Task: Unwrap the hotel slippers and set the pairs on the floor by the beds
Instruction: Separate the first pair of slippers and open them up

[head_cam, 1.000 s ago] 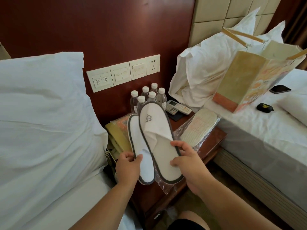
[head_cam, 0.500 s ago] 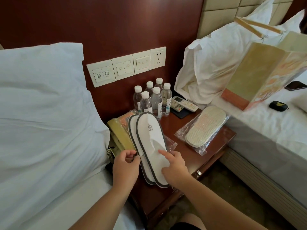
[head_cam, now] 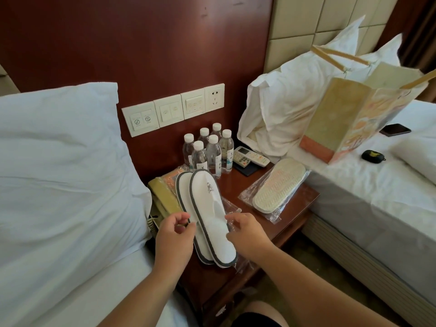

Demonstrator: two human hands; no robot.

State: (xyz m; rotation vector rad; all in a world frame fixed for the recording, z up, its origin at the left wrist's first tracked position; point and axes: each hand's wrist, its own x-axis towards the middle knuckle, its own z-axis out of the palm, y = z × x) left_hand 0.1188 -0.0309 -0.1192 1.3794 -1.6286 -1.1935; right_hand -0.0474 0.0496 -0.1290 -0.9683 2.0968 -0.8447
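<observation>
Whereas a second ago I held the slippers point(head_cam: 212, 208) up in the air in front of the bottles point(head_cam: 213, 152), they now lie flat on the tabletop point(head_cam: 238, 185), toes toward the wall, the right one overlapping the left. They rest on their opened clear wrapper point(head_cam: 232, 210), which pokes out along the right side and past the heels. My left grip point(head_cam: 174, 230) has slid from the heel to the rim of the under slipper. It is narrow, thumb and forefinger nearly meeting, but I cannot tell whether it pinches the rim or only touches it. My right grip point(head_cam: 245, 232) has come off the sole and now pinches the crinkled wrapper just beside the upper slipper's edge.

A second pair point(head_cam: 278, 185), sole up and still sealed in plastic, lies near the tabletop's right edge, apart from mine.

Most of the under slipper is covered by the upper one. The telephone point(head_cam: 162, 197) is partly hidden behind my left grip and the slippers. The mark on the upper slipper is too small to read, and the paper bag point(head_cam: 330, 119) on the right bed is cut off at the frame edge.
</observation>
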